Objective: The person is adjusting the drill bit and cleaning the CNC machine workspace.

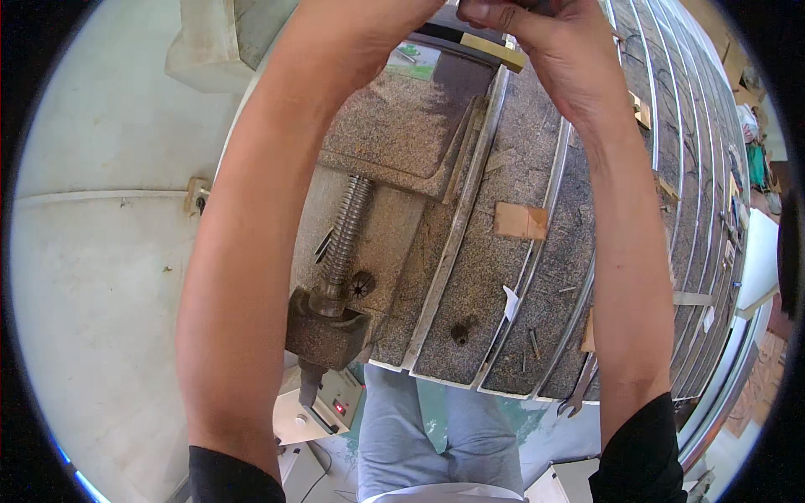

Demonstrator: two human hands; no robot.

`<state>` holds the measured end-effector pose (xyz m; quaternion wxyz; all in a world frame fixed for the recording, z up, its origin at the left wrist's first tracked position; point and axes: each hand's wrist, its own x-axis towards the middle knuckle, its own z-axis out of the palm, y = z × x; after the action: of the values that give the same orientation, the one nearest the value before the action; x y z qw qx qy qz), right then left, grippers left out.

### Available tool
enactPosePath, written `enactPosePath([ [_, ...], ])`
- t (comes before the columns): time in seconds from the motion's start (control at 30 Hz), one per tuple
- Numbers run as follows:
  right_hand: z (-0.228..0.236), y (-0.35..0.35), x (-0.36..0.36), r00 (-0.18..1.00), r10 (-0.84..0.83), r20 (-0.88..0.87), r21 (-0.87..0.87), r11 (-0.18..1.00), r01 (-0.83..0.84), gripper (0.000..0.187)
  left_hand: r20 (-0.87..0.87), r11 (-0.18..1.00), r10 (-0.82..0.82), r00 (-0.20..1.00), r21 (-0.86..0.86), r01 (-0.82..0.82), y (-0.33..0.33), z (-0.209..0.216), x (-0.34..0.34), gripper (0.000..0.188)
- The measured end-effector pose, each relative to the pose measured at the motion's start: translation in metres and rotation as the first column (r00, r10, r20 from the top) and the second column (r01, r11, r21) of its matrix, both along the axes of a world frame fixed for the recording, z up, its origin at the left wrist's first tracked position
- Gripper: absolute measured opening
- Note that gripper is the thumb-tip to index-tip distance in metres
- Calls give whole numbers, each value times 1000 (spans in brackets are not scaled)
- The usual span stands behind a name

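Observation:
Both my arms reach forward to the top edge of the head view. My left hand is cut off there, so its fingers are hidden. My right hand shows curled fingers and a thumb bent inward; whatever they pinch is too cut off to make out. Just below and between the hands sits a brass-coloured bar joined end to end with a dark strip. Beneath my left hand, a vise with a coiled-spring screw stands beside a chip-covered plate.
Metal chips cover the slotted machine table. A copper-coloured plate, a white scrap, small pins and an open-ended wrench lie on it. A pale machine panel rises on the left. A box with a red display stands below.

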<state>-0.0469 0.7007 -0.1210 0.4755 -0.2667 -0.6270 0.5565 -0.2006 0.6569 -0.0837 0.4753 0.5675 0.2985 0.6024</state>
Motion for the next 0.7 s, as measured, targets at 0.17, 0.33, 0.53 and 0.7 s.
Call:
enactPosePath([
  [0.17,1,-1,0,1000,21,-16,-19,1000,-21,35,-29,990,21,999,143,-17,10,-2,-8,65],
  [0.33,1,-4,-2,994,43,-99,-83,995,-51,35,-86,898,338,937,329,-293,6,-9,11,67],
  [0.53,2,-2,2,999,39,-4,-123,992,-39,35,34,801,550,834,261,-539,3,-10,46,54],
  [0.7,5,0,0,997,53,52,-122,991,-46,34,39,992,115,993,-56,-113,1,0,21,44],
])
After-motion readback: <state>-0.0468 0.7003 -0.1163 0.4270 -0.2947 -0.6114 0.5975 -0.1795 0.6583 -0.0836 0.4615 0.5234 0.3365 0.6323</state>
